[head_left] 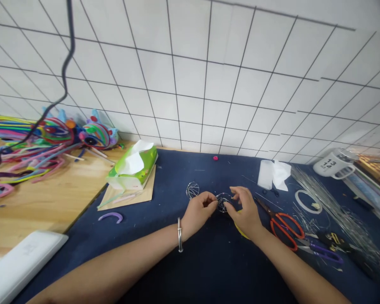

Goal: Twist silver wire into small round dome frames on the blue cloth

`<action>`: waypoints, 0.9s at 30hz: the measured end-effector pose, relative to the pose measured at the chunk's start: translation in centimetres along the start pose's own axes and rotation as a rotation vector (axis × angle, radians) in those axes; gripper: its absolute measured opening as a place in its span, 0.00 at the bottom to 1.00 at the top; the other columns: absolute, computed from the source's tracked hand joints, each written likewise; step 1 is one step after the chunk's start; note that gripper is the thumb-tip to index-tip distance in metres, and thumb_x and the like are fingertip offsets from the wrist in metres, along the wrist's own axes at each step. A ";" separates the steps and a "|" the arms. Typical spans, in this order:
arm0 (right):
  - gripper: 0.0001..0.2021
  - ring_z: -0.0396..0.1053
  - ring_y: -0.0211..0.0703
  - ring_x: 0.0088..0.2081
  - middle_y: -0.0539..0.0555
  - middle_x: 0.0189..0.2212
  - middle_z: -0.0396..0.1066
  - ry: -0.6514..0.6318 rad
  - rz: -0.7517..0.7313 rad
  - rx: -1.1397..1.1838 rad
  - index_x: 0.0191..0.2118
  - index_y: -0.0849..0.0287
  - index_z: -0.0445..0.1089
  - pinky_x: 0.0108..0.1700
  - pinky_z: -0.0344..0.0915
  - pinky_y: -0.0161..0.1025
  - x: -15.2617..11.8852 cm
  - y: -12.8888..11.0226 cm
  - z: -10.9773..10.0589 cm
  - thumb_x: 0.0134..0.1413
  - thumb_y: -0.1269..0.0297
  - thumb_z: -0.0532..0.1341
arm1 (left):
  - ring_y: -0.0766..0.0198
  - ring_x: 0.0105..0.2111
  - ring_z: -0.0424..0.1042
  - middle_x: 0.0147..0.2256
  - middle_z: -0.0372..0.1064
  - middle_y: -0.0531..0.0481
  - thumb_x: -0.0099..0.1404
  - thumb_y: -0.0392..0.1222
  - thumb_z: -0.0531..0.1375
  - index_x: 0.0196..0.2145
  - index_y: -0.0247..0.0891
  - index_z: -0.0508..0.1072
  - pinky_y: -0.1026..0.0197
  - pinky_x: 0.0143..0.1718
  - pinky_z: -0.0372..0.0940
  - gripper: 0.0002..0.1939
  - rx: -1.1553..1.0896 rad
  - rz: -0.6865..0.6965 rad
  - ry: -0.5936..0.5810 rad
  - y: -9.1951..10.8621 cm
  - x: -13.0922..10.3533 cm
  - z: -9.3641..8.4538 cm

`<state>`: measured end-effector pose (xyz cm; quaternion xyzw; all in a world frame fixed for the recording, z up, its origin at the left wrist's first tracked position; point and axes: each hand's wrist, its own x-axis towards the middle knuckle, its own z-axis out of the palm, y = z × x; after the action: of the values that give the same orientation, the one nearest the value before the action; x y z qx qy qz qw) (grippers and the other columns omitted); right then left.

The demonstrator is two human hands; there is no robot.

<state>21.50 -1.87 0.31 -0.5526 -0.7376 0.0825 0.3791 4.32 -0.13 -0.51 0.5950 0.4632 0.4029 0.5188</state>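
Both hands meet over the dark blue mat around a small rounded frame of silvery wire (222,203). My left hand (200,211) pinches its left side between thumb and forefinger. On the other side, the thumb of my right hand (245,211) touches the frame while its fingers are raised and spread apart. A second wire frame (192,190) lies on the mat just beyond my left hand. Something yellow (241,231) shows partly from under my right hand; what it is stays hidden.
Orange-handled scissors (286,228), purple-handled scissors (323,252) and bundled wires (332,202) lie right, near a white mug (334,164). A tissue pack (134,166) and purple curved piece (111,217) are left. Colourful pipe cleaners (34,158) cover the wooden tabletop; a black cable (65,76) hangs in front.
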 end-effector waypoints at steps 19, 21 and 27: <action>0.06 0.63 0.38 0.29 0.49 0.26 0.65 -0.176 0.156 -0.012 0.33 0.56 0.64 0.32 0.57 0.34 -0.3 -0.8 0.3 0.47 0.68 0.53 | 0.69 0.23 0.61 0.23 0.62 0.54 0.55 0.35 0.55 0.32 0.38 0.68 0.66 0.27 0.57 0.06 0.279 0.220 0.088 0.8 -1.0 0.0; 0.02 0.61 0.38 0.28 0.49 0.25 0.63 -0.154 0.143 -0.062 0.28 0.57 0.62 0.31 0.56 0.34 -0.3 -0.8 0.5 0.45 0.69 0.53 | 0.68 0.25 0.61 0.25 0.63 0.53 0.55 0.33 0.55 0.32 0.39 0.70 0.65 0.29 0.58 0.07 0.339 0.295 0.041 1.3 -1.4 0.1; 0.03 0.58 0.34 0.22 0.45 0.20 0.57 -0.185 0.305 0.178 0.26 0.57 0.57 0.25 0.55 0.31 -0.4 -0.7 0.5 0.47 0.66 0.53 | 0.65 0.31 0.63 0.31 0.64 0.49 0.55 0.31 0.53 0.39 0.41 0.69 0.63 0.35 0.60 0.14 0.268 0.387 -0.085 1.8 -1.9 0.6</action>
<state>20.73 -2.33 0.17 -0.6124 -0.6666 0.2543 0.3404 4.68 -2.16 1.18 0.7527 0.3675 0.4041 0.3675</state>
